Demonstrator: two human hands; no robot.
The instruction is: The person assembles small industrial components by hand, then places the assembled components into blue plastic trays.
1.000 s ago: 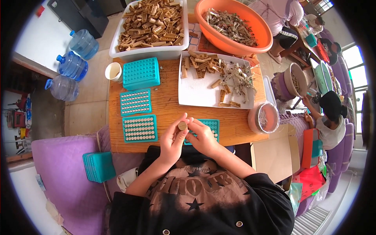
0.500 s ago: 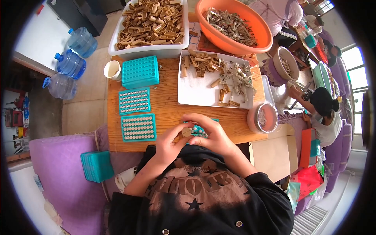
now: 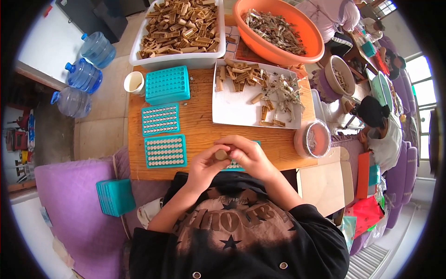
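Observation:
Over the near edge of the table, my two hands meet around a small tan plastic casing (image 3: 220, 155) whose round end faces up. My left hand (image 3: 203, 166) is closed on it, thumb and fingers wrapped at its side. My right hand (image 3: 253, 159) curls against the same piece from the other side, its fingers partly hiding it. Beneath the right hand lies a teal rack (image 3: 238, 169) with small silvery parts, mostly covered. Left of my hands are a teal rack of pale round-topped parts (image 3: 166, 151) and another rack of silvery-tipped parts (image 3: 160, 118).
Empty-holed teal racks (image 3: 167, 86) are stacked beside a paper cup (image 3: 134, 83). A white box (image 3: 232, 109) holds tan casings and small metallic parts. Behind stand a bin of casings (image 3: 139, 56) and an orange basin (image 3: 278, 56). A pink tub (image 3: 302, 145) sits right; a co-worker (image 3: 378, 130) sits beyond.
The casing has turned slightly and my right fingers have closed in over it, with the rack beneath showing less. The co-worker at the right has raised their head.

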